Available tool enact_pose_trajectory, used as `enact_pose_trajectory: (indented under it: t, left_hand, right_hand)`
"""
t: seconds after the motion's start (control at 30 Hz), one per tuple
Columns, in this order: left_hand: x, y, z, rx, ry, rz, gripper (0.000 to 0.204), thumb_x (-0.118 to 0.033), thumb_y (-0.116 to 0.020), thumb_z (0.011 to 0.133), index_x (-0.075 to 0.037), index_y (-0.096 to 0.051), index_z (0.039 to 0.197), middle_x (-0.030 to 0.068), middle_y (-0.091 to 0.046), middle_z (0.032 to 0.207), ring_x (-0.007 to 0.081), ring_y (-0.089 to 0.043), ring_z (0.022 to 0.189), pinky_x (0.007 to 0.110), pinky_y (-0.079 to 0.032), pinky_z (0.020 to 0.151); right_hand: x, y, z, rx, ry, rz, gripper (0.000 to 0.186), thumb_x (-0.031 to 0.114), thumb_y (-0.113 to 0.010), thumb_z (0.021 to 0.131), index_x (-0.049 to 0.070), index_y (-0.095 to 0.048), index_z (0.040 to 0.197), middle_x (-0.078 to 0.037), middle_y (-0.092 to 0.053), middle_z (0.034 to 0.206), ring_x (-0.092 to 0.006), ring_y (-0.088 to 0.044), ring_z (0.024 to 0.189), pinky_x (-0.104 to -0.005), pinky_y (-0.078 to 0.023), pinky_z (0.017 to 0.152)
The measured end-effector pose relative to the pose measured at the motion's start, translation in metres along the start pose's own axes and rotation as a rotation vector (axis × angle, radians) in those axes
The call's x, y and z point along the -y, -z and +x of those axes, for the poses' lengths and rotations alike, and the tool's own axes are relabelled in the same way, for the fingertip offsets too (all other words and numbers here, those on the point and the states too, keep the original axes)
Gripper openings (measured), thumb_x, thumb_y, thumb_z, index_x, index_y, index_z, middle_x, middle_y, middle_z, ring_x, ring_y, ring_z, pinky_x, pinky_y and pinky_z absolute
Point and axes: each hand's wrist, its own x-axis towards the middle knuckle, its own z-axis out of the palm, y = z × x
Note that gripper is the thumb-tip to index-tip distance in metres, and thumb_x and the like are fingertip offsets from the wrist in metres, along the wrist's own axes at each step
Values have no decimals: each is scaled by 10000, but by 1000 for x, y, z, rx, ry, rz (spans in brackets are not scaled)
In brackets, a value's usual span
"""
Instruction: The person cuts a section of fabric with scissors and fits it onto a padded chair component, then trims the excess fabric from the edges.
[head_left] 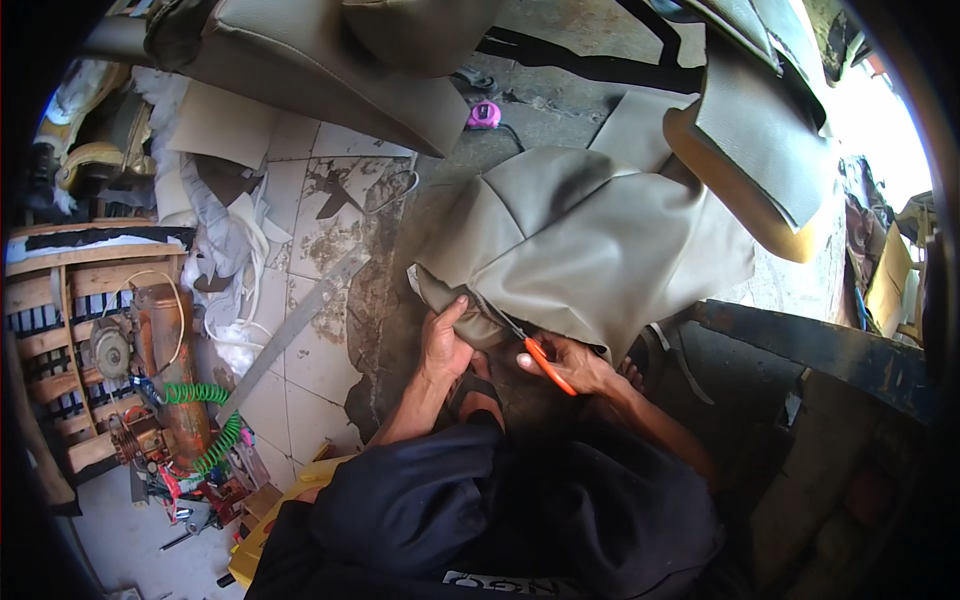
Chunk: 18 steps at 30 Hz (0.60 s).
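Grey-beige leatherette sheet (590,245) lies bunched in front of the person, over the floor, its near edge at both hands. Left hand (447,345): thumb on top of the edge, pinching it; remaining fingers mostly hidden by the sheet and the hand itself. Right hand (585,368): fingers closed round the orange handles of the scissors (548,368); some fingers tucked out of sight behind the handles. Blades meet the sheet's edge, tips lost in the dark fold, so cannot tell whether they stand apart or together.

Sandalled foot (480,395) shows below the left hand, partly covered by the forearm and dark clothing (420,490); the other foot is mostly hidden behind the right hand. Upholstered piece (340,70) cut off at the top edge. Yellow foam (790,243) peeks from under grey covering at upper right; background there blown out by glare. Lower right too dark to make out. Tools near the rusty tank (165,340) and green coiled hose (197,393) are a jumble, hard to separate. Metal straightedge (300,330) crosses the tiles. Pink tape measure (484,115) sits beyond the sheet, any print too small. Pale lettering (500,582) on the dark clothing, partly lost at the bottom edge.
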Motion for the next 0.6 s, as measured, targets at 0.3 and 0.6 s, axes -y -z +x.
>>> enact_pose_trajectory:
  t: [0.3, 0.6]
  left_hand:
    - [-8, -2, -2, -120, 71, 164, 393, -90, -699, 892, 23, -561, 1243, 99, -648, 1137, 221, -637, 1039, 400, -525, 922]
    - [-6, 6, 3, -107, -19, 268, 388, -82, -660, 927, 0, -546, 1289, 107, -639, 1209, 225, -633, 1096, 409, -517, 973]
  right_hand:
    - [-4, -6, -15, 82, -37, 42, 584, 619, -687, 849, 60, -583, 984, -21, -525, 751, -128, -485, 713, -305, -421, 674]
    - [-7, -16, -18, 12, -117, 53, 600, 617, -675, 860, 47, -620, 1041, -35, -612, 829, -121, -558, 788, -296, -462, 737]
